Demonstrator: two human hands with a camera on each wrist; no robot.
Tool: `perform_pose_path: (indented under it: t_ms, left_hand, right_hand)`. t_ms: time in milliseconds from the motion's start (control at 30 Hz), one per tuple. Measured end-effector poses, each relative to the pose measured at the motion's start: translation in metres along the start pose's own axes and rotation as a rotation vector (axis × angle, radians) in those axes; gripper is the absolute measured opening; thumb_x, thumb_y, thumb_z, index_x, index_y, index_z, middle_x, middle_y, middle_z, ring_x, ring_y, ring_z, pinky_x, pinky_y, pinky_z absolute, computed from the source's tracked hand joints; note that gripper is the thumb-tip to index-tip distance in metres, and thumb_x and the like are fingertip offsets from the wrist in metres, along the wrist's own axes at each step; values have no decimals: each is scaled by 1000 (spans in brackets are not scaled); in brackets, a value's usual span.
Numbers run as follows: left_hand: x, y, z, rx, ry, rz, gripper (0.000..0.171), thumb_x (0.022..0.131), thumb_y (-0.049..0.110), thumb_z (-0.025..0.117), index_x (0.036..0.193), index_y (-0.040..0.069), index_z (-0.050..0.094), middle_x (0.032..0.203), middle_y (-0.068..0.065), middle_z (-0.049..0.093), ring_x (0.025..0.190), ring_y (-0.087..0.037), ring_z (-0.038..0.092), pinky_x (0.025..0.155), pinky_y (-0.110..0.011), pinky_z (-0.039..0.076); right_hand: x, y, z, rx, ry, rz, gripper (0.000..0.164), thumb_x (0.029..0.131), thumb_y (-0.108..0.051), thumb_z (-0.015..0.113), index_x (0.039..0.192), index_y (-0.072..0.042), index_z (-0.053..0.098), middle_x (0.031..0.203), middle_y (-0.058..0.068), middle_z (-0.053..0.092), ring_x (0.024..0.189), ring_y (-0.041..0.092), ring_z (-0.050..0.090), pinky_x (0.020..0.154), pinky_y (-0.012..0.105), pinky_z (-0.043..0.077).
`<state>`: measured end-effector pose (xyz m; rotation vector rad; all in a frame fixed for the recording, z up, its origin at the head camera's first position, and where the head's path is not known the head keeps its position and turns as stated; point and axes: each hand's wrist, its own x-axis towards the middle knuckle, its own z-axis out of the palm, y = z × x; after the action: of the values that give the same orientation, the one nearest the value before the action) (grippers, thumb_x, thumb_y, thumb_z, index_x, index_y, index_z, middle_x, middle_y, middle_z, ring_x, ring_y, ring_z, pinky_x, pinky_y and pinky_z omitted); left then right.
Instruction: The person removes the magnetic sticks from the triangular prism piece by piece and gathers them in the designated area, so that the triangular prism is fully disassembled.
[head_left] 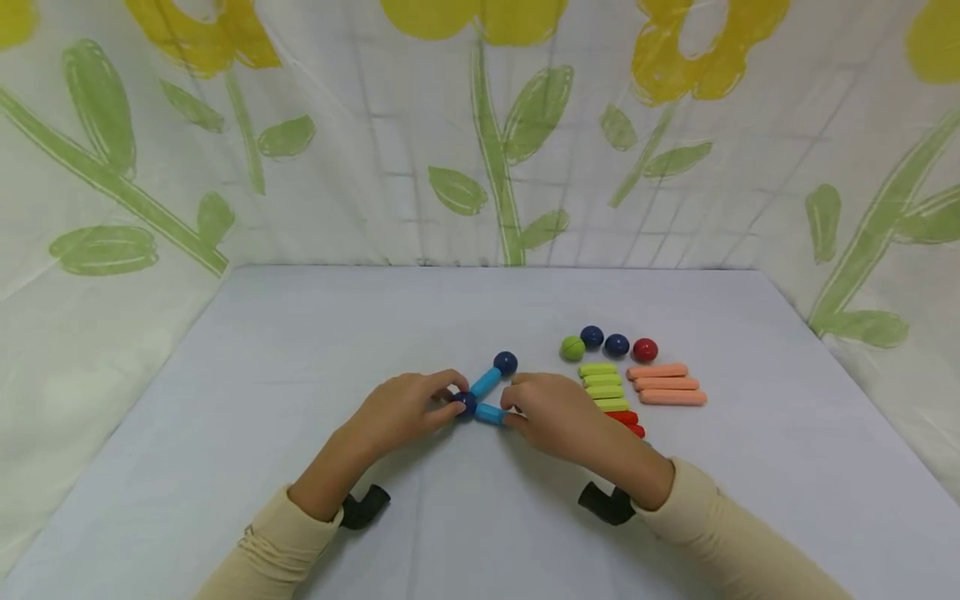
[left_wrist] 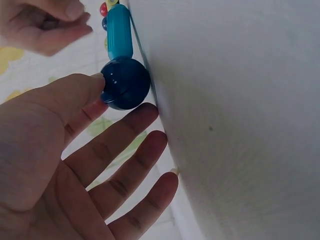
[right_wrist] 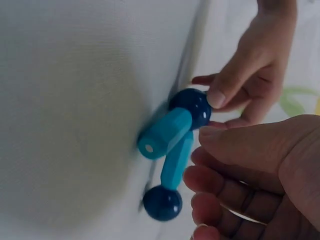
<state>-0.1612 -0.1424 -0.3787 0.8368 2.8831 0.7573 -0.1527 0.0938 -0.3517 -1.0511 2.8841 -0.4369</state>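
Observation:
My left hand [head_left: 408, 408] pinches a dark blue ball [head_left: 467, 406] between thumb and fingers just at the tabletop. Two blue sticks meet this ball: one stick [head_left: 486, 382] runs up and right to a second dark blue ball [head_left: 506, 362], and the other stick [head_left: 491, 414] points right. Beside that second stick is my right hand [head_left: 558, 417], its fingers loosely bent. In the right wrist view, the right thumb [right_wrist: 225, 142] lies close to the sticks, with nothing gripped. The stick's free end [right_wrist: 149, 148] shows a small pale dot.
Right of the hands lie yellow-green sticks [head_left: 602, 380], red sticks [head_left: 624, 418] partly behind the right hand, and orange sticks [head_left: 667, 384]. Above them sit a green ball [head_left: 572, 348], two dark blue balls [head_left: 617, 345] and a red ball [head_left: 645, 349]. A flowered curtain [head_left: 337, 183] hangs behind the table.

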Motion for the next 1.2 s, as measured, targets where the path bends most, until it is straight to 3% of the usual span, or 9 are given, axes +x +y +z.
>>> perform_pose_path:
  t_ms: [100,233,433,600,900,1200]
  left_hand:
    - [0,0,0,-9,0,10,23,96,24,70,118,20,67,99,0,74,86,-17,69,69,-34,54]
    - [0,-1,0,-18,5,26,23,97,24,69,119,19,67,99,0,74,86,-16,69,69,-33,54]
    - [1,0,0,-15,-2,14,22,97,25,69,118,20,67,99,1,74,80,-12,67,65,-30,51]
    - [1,1,-1,-6,-1,-2,21,96,24,70,116,21,67,98,1,74,81,-13,67,66,-32,51]
    - [-1,0,-1,-9,-6,-7,21,96,25,69,117,20,67,99,0,75,79,-12,65,63,-30,49]
    - [-2,1,-3,-47,-22,9,22,95,24,71,116,20,67,104,0,73,97,-20,69,78,-39,54]
  right_hand:
    - [13,-4,5,-22,2,23,5,88,-16,79,88,-11,77,72,-6,61,66,11,55,58,23,45]
    - [24,-6,11,-21,-20,58,12,89,-18,79,78,-12,76,59,-8,52,58,11,48,53,23,40]
    - [22,-7,11,54,-101,90,13,89,-18,79,77,-11,76,56,-8,51,56,11,48,53,24,40]
    - [4,-6,10,108,-167,89,9,88,-19,79,82,-13,78,65,-11,58,64,10,52,59,23,46]
    - [-43,1,3,151,-163,48,5,84,-13,82,87,-12,78,68,-12,54,63,6,49,57,22,45]
    - [-85,18,-9,190,-204,109,10,82,-17,84,81,-18,74,65,-14,48,63,4,47,55,22,43]
